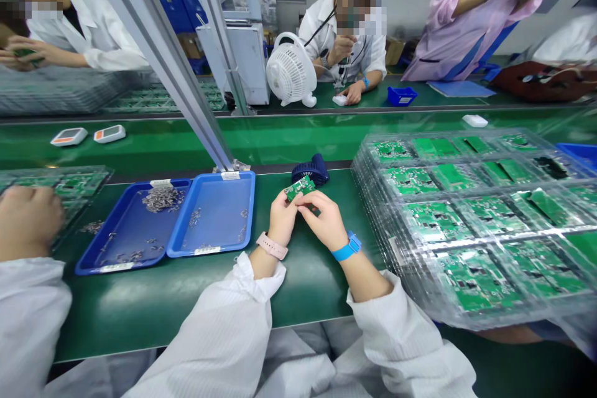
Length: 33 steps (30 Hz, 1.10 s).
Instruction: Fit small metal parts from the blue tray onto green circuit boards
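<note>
A small green circuit board [301,187] is held up above the green bench, in front of a dark blue fan [311,168]. My left hand [282,216] grips the board at its lower left edge. The fingers of my right hand [325,219] are pinched together at the board's lower edge, beside the left fingertips. Whether a small part sits in that pinch is too small to tell. Left of my hands lie two blue trays: the nearer tray [209,224] has a few small metal parts, and the farther tray [128,233] carries a heap of them [162,198].
Stacked clear plastic trays [396,261] with green boards fill the right side. A co-worker's hand [28,221] rests near another board tray [86,183] at left. A metal post [172,62] rises behind the blue trays. Other people work across the green conveyor [289,137].
</note>
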Available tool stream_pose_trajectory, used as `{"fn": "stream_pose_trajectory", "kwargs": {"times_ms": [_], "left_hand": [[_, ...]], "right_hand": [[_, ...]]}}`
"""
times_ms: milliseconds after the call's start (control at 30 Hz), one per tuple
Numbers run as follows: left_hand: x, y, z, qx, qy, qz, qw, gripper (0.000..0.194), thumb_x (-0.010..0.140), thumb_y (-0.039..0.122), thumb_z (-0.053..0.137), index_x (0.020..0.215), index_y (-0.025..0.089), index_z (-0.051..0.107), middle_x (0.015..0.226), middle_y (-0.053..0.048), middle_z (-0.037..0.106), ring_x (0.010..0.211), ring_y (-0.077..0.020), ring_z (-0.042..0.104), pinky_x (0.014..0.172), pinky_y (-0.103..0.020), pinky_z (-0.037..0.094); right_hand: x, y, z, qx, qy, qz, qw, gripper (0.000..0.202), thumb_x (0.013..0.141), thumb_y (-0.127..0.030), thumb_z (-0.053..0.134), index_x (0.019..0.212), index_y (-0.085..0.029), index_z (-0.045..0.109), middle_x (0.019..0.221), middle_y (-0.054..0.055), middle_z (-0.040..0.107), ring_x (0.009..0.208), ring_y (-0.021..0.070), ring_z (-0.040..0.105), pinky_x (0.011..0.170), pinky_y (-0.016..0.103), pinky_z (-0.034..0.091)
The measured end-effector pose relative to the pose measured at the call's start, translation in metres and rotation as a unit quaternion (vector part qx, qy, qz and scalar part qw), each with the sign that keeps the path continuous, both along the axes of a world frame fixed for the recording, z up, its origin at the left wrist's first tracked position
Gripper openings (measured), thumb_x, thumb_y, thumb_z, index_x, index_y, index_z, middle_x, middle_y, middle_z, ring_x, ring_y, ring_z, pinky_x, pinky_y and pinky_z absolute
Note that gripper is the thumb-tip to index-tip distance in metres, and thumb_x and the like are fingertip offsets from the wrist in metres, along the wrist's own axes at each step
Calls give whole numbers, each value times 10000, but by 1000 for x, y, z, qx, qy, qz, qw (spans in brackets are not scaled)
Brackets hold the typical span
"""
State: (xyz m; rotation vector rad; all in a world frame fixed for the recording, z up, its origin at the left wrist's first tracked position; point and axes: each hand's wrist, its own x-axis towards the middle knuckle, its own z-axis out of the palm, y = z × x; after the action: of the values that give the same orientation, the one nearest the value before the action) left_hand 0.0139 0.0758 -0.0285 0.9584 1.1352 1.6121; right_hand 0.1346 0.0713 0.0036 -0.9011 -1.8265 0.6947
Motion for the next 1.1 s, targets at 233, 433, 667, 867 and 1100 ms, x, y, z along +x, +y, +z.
{"fn": "stream_pose_trajectory", "kwargs": {"times_ms": [233,433,667,867,1100], "left_hand": [[0,0,-5,-8,-28,-16,999,300,718,285,751,973,140,689,958,-61,713,906,-183,643,860,-305,486],[1,-3,3,-27,-31,-31,999,274,702,241,724,955,139,695,957,-60,716,887,-179,648,841,-295,495],[1,-3,4,-23,-1,-14,1000,273,710,286,746,933,138,697,928,-53,714,833,-161,638,784,-270,503],[1,-2,6,-37,-7,2,999,342,736,359,742,979,128,679,915,-68,717,749,-152,657,673,-245,500],[-4,2,5,-78,-30,14,996,365,729,353,736,1002,121,670,882,-71,719,686,-139,662,605,-220,458]], "right_hand": [[5,5,-3,109,-85,-13,990,232,900,-103,563,963,-256,726,948,45,680,926,203,591,855,363,503],[11,5,-2,128,-139,-15,982,207,939,-198,546,1027,-266,721,976,54,698,914,215,583,846,388,513],[7,0,0,129,-94,-25,987,205,940,-163,480,990,-217,671,963,60,703,917,203,621,868,368,502],[13,6,0,138,-73,-90,984,205,933,-148,475,984,-207,664,949,72,696,924,208,622,853,366,501],[27,22,-9,154,-161,-107,969,228,943,-148,458,1001,-198,672,945,87,697,898,239,597,843,401,491]]}}
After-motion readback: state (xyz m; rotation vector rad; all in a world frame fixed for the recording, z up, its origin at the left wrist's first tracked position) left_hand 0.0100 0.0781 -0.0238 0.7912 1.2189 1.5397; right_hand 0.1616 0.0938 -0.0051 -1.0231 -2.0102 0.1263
